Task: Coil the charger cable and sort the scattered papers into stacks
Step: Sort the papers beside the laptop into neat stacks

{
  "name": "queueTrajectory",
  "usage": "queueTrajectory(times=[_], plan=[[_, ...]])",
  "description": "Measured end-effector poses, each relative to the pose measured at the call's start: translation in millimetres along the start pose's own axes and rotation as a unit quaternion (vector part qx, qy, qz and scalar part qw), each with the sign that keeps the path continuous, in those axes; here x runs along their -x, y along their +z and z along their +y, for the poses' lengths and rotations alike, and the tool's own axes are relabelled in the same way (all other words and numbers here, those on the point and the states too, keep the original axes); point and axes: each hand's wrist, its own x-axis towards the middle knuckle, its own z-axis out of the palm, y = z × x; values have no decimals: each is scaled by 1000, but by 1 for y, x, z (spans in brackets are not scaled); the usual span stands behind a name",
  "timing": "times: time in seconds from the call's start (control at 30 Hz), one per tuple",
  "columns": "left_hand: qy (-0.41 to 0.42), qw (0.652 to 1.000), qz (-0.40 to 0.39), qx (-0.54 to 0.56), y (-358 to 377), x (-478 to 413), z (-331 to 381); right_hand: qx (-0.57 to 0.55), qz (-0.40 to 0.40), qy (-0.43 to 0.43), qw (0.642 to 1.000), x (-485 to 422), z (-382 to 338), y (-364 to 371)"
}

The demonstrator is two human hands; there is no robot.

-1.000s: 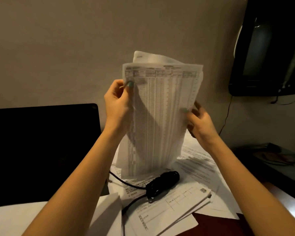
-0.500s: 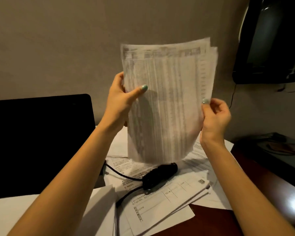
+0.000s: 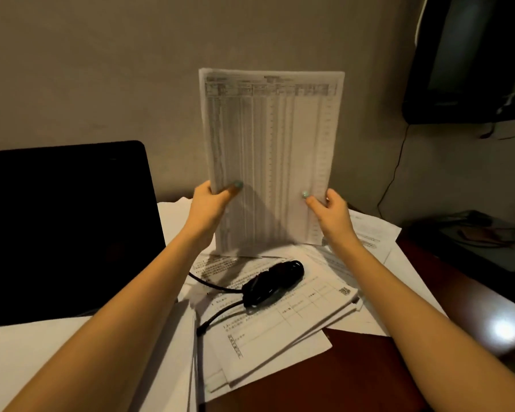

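1. Edges first: the sheaf (image 3: pixel 268 162) of printed sheets stands upright and pretty well squared, top and side edges lined up. Its bottom edge is down at the loose papers (image 3: pixel 295 322) on the desk (image 3: pixel 354 382); it looks like it's touching them, but I can't say for sure.
2. Room to move: a dark laptop (image 3: pixel 63 227) sits close on the left, the wall (image 3: pixel 131 69) is right behind the sheaf, and a black screen (image 3: pixel 473 55) hangs up top on the right. The bare dark-red desk shows at the front right.
3. The 2 hands are apart, 1 on each side edge, low on the sheaf. The left hand (image 3: pixel 208 209) and right hand (image 3: pixel 330 212) both pinch it, thumbs on the front face, fingers hidden behind.
4. The charger cable (image 3: pixel 272 279) lies bundled on the loose papers, just in front of the sheaf and between the forearms, with 2 tails running off to the left.
5. Writing: the top sheet is a dense table of rows and columns, too blurry to read. The loose papers show printed forms and a QR code (image 3: pixel 344 291), also unreadable.
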Motion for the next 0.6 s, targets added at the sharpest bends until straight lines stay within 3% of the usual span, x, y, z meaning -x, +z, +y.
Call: queueTrajectory(times=[0.2,0.27,0.47,0.6], plan=[[-108,991,-73,-31,-2,10,-45,-15,-74,131,988,16,21,5],[-111,992,-58,-22,1,9,-43,-57,-72,152,984,17,18,3],[-122,984,7,126,27,9,-12,-174,44,88,980,14,-17,-8],[-156,975,-90,127,48,44,7,-127,103,53,985,26,-34,-16]])
